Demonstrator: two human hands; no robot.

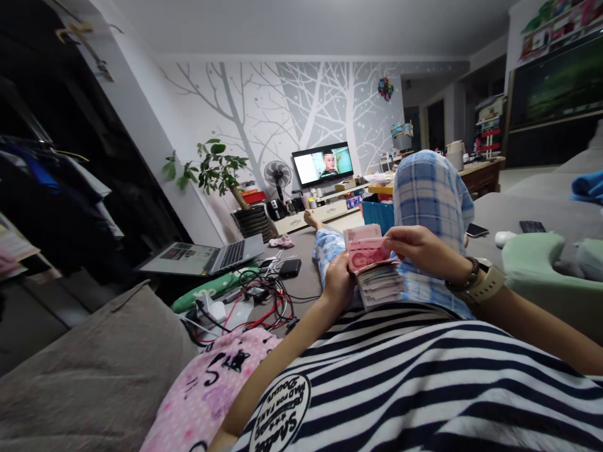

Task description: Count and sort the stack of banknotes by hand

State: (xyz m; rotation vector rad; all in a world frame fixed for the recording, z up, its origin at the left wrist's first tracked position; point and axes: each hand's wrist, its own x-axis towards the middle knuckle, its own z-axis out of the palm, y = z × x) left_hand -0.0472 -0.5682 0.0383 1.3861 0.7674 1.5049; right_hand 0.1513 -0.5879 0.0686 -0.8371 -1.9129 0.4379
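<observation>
A thick wad of red 100 banknotes [370,254] is folded over in front of my striped shirt, its lower ends fanned in layers. My left hand [338,276] grips the wad along its left side, thumb on top. At the upper right edge, my right hand [417,248] pinches a note between thumb and fingers. A watch with a pale strap [485,282] and a dark bracelet [471,273] circle my right wrist. Behind the notes rises my bent knee in blue plaid trousers [426,188].
To the left are an open laptop [207,257], tangled cables [268,301], a black box-shaped device [290,268] and a pink blanket [221,376]. A phone [477,230], a white mouse [504,238], a remote [532,226] and a green cushion [537,263] lie right. A television [323,164] stands ahead.
</observation>
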